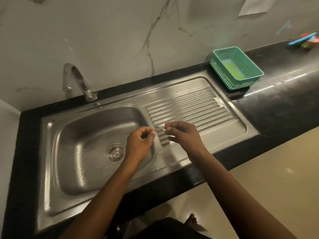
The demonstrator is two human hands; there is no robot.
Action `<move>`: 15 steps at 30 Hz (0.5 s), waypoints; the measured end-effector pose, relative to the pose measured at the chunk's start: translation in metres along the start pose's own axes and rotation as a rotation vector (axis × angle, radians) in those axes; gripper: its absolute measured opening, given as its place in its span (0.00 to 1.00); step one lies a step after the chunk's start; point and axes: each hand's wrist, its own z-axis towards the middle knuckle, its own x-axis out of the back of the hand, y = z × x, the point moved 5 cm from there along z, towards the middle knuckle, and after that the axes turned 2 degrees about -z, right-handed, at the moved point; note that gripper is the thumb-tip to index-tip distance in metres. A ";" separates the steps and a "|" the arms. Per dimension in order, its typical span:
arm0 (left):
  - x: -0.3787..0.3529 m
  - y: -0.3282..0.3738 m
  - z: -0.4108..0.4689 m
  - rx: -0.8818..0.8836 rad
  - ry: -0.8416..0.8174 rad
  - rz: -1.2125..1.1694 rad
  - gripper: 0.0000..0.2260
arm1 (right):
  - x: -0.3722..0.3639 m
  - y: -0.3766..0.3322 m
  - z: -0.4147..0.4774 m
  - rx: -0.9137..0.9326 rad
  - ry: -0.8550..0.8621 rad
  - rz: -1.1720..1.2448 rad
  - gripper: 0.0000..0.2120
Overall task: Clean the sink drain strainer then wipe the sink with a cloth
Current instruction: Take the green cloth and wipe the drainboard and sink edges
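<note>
The left hand (139, 144) and the right hand (184, 135) hover close together, apart from each other, fingers loosely curled and holding nothing. The round, perforated metal drain strainer (116, 153) sits seated in the floor of the sink (82, 135), just left of the left hand's wrist. The sink is a rounded rectangle of brushed stainless steel, glossy with reflections. Right of the strainer lies the ridged steel drainboard (198, 107), under the right hand. Behind the strainer and to its left rises a curved chrome faucet (77, 80). Far right of the strainer, a teal perforated plastic basket (224, 73) stands on the polished black countertop (276, 104), against a veined marble-look wall (120, 40).
</note>
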 end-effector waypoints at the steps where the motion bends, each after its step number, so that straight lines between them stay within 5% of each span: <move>1: -0.018 0.009 -0.005 -0.005 -0.019 -0.003 0.05 | 0.020 -0.002 -0.006 0.014 0.000 0.009 0.06; 15: -0.212 0.098 -0.043 -0.037 -0.180 -0.018 0.08 | 0.223 0.000 -0.041 0.020 0.084 0.041 0.07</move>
